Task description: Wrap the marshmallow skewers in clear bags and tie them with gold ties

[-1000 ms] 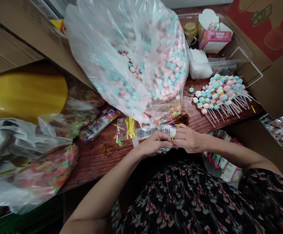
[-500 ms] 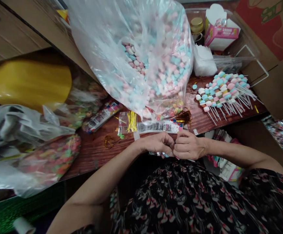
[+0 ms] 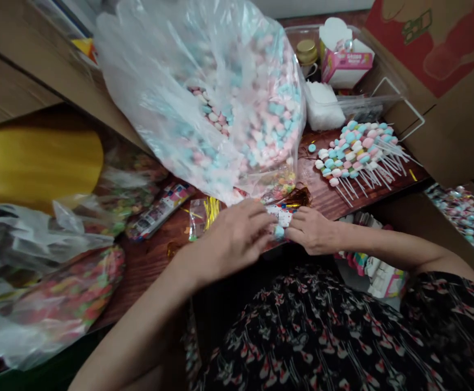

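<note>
One small pale-blue candy (image 3: 278,232), partly hidden, is seen btwn the hands at the table's (image 3: 139,277) front edge, pinched by R hand's (image 3: 310,231) fingertips. L hand (image 3: 237,236) is blurred, fingers part-curled; whether anything's gripped can't be told. Vs. 0.5 s ago, when both hands were pressed tog., L hand's been raised & drawn apart; more candy's exposed.

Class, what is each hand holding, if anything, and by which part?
The right hand seems to hold a small pale-blue item by the end nearest it, though the exact grip is hidden. The left hand is blurred; whether it holds anything cannot be told.
</note>
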Demonstrator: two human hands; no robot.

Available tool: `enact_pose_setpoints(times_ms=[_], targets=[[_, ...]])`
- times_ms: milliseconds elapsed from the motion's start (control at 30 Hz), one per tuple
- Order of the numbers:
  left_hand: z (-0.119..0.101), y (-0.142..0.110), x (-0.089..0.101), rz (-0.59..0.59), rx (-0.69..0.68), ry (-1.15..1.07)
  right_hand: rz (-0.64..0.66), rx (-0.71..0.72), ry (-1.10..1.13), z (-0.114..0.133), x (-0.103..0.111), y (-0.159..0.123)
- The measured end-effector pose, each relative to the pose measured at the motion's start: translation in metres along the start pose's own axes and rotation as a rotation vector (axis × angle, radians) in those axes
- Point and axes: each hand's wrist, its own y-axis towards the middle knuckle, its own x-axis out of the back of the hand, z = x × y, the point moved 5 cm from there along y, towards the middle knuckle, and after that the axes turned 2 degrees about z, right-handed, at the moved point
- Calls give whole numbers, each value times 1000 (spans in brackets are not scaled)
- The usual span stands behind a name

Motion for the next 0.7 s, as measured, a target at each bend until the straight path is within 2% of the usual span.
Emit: enact_pose_setpoints(times_ms=[33,100,133,167,200,267,333,433,500,567,633,700], targets=[[-18,-1,-3,-44,-80,60,-37,-76,39,-10,4,2],[-46,-1,-25,59,-272,34,-159,-243,197,-26,17,4],[-49,1,-38,121,-316,-19,-226,-324,312,-31,25,5],[-44,5,-47,113,-288,-82,-285,-397,443,-33,32,4],[-33,11,-50,23,-204,-150,-322,-458,582,-33,36,4],[-3,20,-46,-243,-51,-313,-329,-536,849,-28,36,3],[18,22,-35,-447,-13,-422,-283,-583,1033,-23,26,1],[27,18,-24,-601,-16,-432,-309,-654,1016,-29,15,-3],[28,15,-29,-594,20,-513,-412,-655,878,-35,18,-3],[29,14,-42,-485,37,-634,-511,-625,814,-35,23,0],[28,10,-51,-411,35,-628,-579,-623,897,-32,21,5],[28,2,-50,-462,34,-496,-593,-651,1089,-25,9,13]])
